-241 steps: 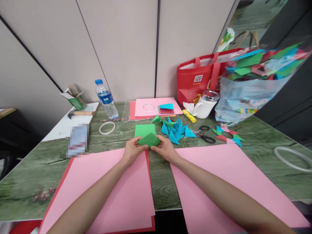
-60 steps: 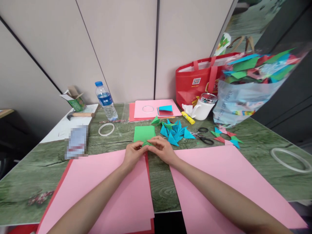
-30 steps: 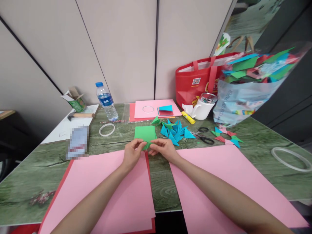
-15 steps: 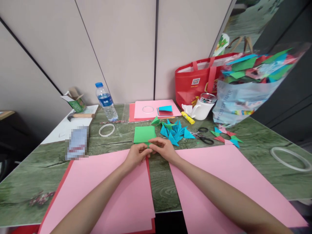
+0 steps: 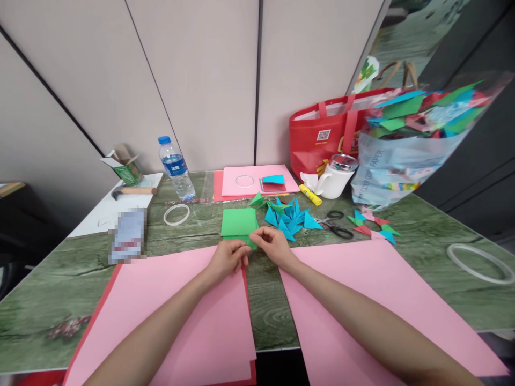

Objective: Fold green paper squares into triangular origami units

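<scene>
A small folded piece of green paper [image 5: 252,244] shows between my two hands. My right hand [image 5: 272,245] pinches it at its right side, thumb and fingertips together. From the left, my left hand [image 5: 227,257] closes on its near edge, fingers curled; part of the piece is hidden behind the fingertips. Just beyond lies a stack of square green paper [image 5: 238,221]. Right of that stack, blue folded paper pieces [image 5: 290,217] are heaped, with a few green folded pieces [image 5: 257,200] at the heap's far left.
Pink sheets [image 5: 173,316] lie under my forearms. Scissors [image 5: 340,231], a glue stick [image 5: 310,194], a white mug [image 5: 335,179] and a multicoloured paper ring [image 5: 374,224] are on the right. A water bottle [image 5: 176,169], hammer [image 5: 134,190] and white ring [image 5: 176,214] stand or lie left.
My hands have drawn slightly apart. My right hand has shifted a little right, and more of the small green piece shows between the fingers.
</scene>
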`<state>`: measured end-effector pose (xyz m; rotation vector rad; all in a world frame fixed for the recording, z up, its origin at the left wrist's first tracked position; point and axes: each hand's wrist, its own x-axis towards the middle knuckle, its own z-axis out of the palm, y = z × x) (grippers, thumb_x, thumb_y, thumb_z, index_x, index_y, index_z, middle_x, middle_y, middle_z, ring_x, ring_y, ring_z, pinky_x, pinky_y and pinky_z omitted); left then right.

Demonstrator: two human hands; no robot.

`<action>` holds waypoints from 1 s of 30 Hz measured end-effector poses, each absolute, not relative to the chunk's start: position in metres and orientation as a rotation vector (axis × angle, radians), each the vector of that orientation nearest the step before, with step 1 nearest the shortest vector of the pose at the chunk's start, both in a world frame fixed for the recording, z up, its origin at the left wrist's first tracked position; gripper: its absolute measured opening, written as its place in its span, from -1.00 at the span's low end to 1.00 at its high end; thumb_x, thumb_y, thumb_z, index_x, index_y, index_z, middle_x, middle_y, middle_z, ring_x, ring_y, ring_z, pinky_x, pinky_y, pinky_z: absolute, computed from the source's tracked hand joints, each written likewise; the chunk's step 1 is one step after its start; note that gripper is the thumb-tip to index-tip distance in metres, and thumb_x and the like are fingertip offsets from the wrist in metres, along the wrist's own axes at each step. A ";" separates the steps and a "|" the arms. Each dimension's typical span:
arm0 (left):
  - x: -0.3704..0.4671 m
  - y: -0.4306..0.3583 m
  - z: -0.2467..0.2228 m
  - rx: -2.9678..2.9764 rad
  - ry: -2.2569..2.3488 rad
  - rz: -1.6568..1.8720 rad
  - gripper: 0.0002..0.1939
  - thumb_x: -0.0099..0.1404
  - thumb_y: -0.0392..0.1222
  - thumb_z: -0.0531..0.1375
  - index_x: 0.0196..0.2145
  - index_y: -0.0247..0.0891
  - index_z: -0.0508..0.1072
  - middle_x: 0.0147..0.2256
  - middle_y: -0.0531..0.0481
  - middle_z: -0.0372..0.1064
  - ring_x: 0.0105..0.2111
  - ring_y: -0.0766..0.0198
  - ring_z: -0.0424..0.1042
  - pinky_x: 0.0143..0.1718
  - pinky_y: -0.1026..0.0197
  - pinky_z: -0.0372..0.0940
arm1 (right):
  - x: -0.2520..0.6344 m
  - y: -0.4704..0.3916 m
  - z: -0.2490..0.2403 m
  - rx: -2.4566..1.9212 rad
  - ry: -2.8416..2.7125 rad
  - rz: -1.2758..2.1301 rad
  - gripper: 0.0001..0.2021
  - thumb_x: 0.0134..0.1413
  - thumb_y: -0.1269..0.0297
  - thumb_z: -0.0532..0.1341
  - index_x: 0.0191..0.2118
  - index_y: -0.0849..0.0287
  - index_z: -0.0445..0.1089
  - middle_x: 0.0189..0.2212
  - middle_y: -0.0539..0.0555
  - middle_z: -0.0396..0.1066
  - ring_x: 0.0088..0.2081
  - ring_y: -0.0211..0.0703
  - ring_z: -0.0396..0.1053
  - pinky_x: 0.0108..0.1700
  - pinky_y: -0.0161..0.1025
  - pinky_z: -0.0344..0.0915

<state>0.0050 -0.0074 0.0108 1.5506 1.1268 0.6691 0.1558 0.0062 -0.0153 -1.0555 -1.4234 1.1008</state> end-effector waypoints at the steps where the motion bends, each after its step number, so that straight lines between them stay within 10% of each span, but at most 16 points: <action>1: 0.005 -0.008 0.011 1.551 1.117 0.674 -0.68 0.15 -0.09 0.06 -0.65 -0.32 0.27 -0.76 0.14 0.22 -0.83 0.50 0.08 -0.77 0.40 -0.02 | 0.156 0.006 -0.016 -1.060 -1.450 1.074 -0.79 -0.11 0.16 0.19 -0.50 0.23 0.34 -0.58 -0.02 0.29 -0.52 -0.30 0.23 -0.49 -0.35 0.26; 16: 0.004 -0.004 0.008 1.651 1.217 0.866 -0.64 0.15 -0.06 0.04 -0.70 -0.29 0.19 -0.79 0.18 0.08 -0.77 0.48 0.03 -0.70 0.39 -0.03 | 0.152 0.006 -0.016 -1.056 -1.325 1.178 -0.69 -0.16 0.07 0.20 -0.33 0.19 0.39 -0.38 0.05 0.41 -0.49 -0.24 0.35 -0.51 -0.29 0.33; 22: 0.000 0.000 0.008 1.680 1.293 0.935 -0.63 0.14 -0.05 0.04 -0.72 -0.28 0.15 -0.79 0.18 0.04 -0.76 0.48 0.01 -0.71 0.39 -0.06 | 0.153 0.005 -0.014 -1.105 -1.302 1.156 -0.68 -0.17 0.02 0.20 -0.62 0.20 0.29 -0.70 -0.03 0.30 -0.66 -0.30 0.24 -0.60 -0.34 0.23; 30: -0.004 0.003 0.003 1.801 1.351 0.971 -0.63 0.17 -0.06 0.02 -0.70 -0.28 0.17 -0.74 0.16 0.05 -0.70 0.45 0.05 -0.65 0.38 -0.01 | 0.155 0.006 -0.017 -1.093 -1.381 1.112 -0.71 -0.08 0.04 0.15 -0.47 0.20 0.36 -0.70 -0.04 0.29 -0.65 -0.28 0.26 -0.60 -0.34 0.23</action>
